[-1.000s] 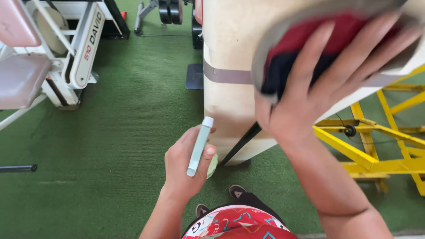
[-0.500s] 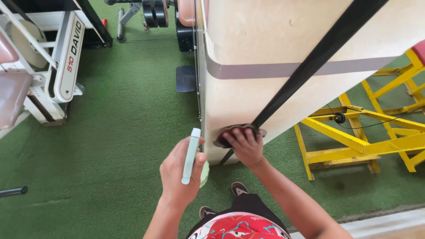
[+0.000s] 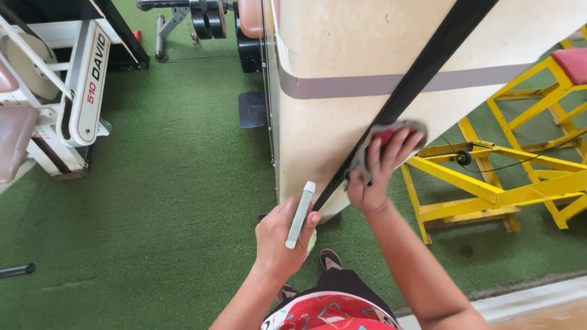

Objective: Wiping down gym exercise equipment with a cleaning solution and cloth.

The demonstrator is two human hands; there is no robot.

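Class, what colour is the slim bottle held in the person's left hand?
Pale mint green with a white cap: the slim bottle in the left hand, seen in the head view.
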